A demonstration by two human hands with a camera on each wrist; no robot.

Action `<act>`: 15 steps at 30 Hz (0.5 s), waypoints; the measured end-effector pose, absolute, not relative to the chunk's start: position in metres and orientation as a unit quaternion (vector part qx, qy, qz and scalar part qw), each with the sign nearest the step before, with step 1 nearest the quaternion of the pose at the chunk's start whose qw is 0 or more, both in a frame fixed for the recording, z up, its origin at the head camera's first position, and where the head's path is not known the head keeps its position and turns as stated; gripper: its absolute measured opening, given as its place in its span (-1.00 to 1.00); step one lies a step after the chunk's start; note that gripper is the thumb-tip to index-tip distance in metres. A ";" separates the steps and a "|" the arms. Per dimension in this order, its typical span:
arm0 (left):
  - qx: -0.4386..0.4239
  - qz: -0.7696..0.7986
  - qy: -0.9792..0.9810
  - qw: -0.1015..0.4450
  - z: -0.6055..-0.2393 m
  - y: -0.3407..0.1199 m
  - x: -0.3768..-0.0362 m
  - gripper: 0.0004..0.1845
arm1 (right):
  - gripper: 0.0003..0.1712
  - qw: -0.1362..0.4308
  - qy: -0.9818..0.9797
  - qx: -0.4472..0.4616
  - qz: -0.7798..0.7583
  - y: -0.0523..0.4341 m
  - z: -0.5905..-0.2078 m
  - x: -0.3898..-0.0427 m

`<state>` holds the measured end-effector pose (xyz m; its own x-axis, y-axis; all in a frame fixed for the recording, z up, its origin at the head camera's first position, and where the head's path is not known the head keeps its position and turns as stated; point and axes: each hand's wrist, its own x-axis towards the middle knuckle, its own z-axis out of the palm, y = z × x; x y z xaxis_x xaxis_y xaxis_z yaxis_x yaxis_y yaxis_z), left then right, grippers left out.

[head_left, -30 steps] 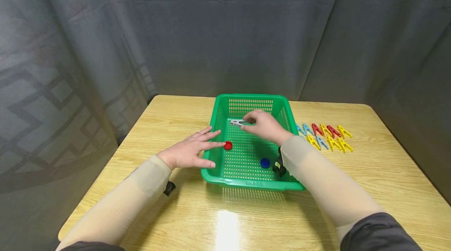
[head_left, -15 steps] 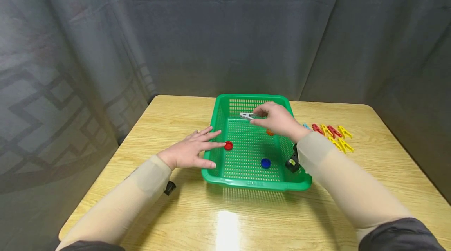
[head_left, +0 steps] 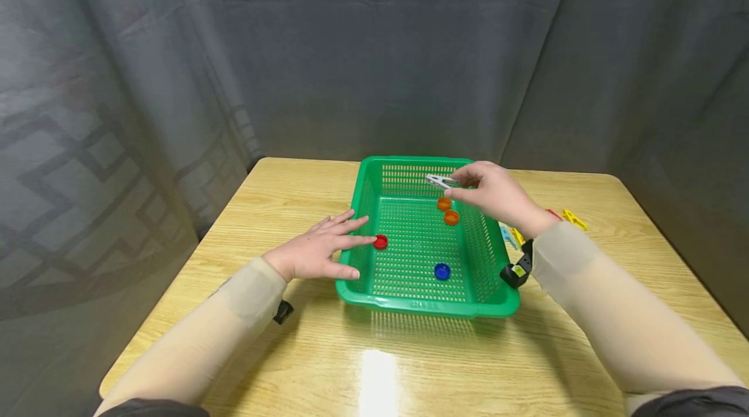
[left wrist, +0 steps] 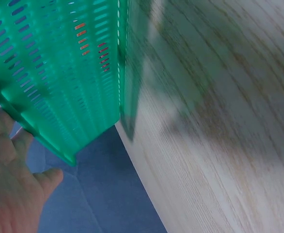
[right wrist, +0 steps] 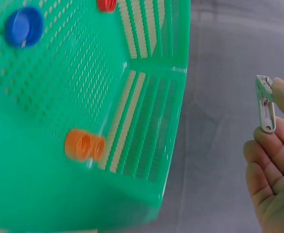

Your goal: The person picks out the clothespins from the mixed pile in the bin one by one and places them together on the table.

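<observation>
A white-grey clothespin [head_left: 440, 181] is pinched between the thumb and fingers of my right hand [head_left: 490, 192], above the back right part of a green plastic basket [head_left: 409, 305]. In the right wrist view the same clothespin [right wrist: 265, 104] is seen clear of the basket wall. My left hand [head_left: 316, 251] rests at the basket's left rim with its fingers spread straight over the edge. Inside the basket lie a red cap [head_left: 380, 242] near the left fingertips, a blue cap [head_left: 442, 271] at the front and two orange caps [head_left: 451, 218] at the back right.
Right of the basket, yellow clothespins [head_left: 575, 219] and a light blue clothespin [head_left: 508, 237] lie on the wooden table [head_left: 275, 196], partly hidden by my right arm. A grey curtain [head_left: 374, 59] hangs behind the table.
My right hand has moved right and up with the clothespin, from over the basket's middle toward its back right. The orange caps have come into view. The left hand stays put.
</observation>
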<state>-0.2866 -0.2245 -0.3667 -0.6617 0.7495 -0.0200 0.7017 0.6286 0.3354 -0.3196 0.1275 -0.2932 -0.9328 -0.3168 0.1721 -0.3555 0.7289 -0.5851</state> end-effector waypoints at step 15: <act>0.399 0.158 0.899 0.083 -0.369 -0.225 -0.287 -0.26 | -0.40 0.059 -0.941 0.121 0.309 0.183 -0.293 -0.310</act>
<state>-0.2875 -0.2247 -0.3690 -0.6678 0.7440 -0.0232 0.6916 0.6316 0.3503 -0.3104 0.1830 -0.2934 -0.9640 -0.1903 0.1858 -0.2635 0.7796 -0.5681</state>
